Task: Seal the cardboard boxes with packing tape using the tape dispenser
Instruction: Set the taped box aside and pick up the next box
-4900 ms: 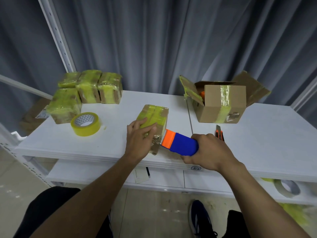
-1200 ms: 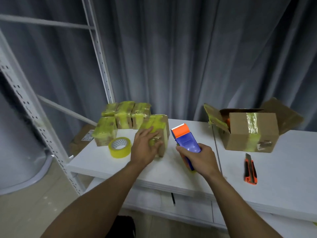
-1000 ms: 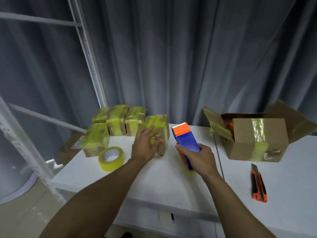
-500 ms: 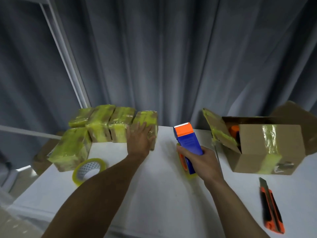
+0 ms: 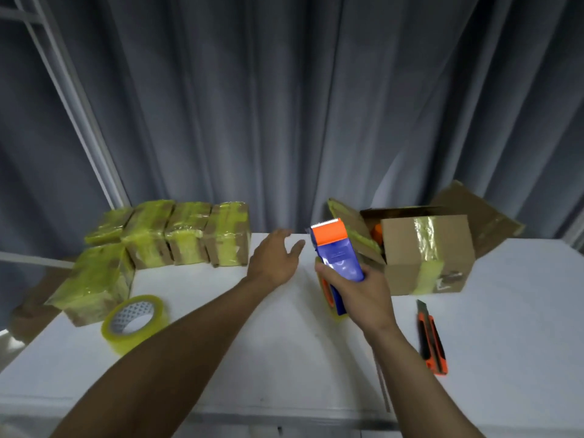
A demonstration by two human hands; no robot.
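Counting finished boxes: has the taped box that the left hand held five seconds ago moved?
Yes. The taped box moved back and left, away from the open carton, joining the row of wrapped boxes.

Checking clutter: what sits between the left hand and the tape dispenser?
Nothing: bare table separates the left hand from the tape dispenser, seen in head view.

Left hand (image 5: 275,259) off the taped box (image 5: 227,237), now right beside the other wrapped boxes (image 5: 186,235).
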